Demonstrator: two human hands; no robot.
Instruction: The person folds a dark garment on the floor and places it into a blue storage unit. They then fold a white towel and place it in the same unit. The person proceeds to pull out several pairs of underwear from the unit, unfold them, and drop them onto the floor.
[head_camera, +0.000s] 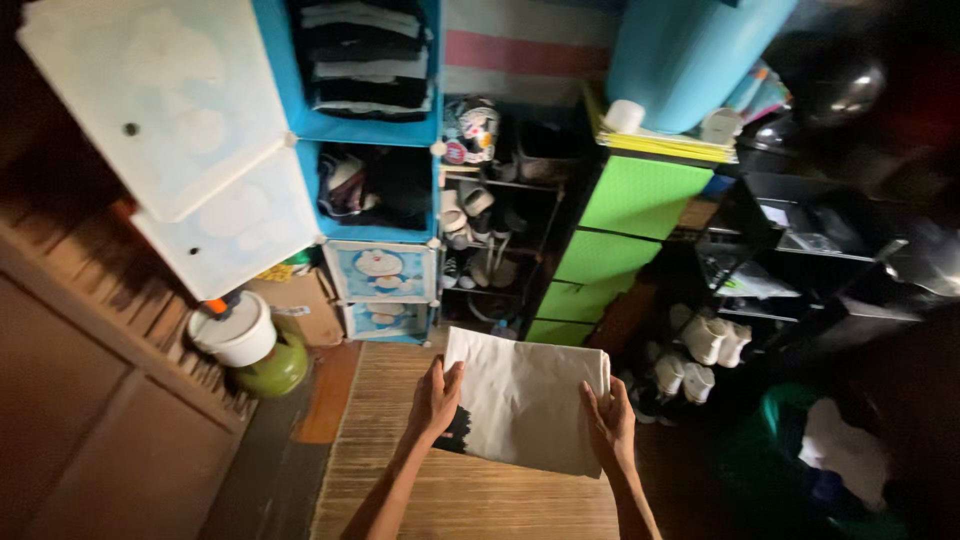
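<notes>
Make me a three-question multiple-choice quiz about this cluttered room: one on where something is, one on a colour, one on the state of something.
1. Where is the folded white cloth?
A. Between both hands, over the woven mat
B. Inside the blue cube shelf
C. On the green drawers

2. What colour are the fronts of the green drawers?
A. Red
B. Green
C. Grey

3. How do the upper white doors of the blue cube shelf stand?
A. Swung open
B. Shut
C. Taken off

Answers: 1 A, the left hand and right hand grip its sides above the woven mat; 2 B, the fronts are bright green; 3 A, folded clothes show inside.
</notes>
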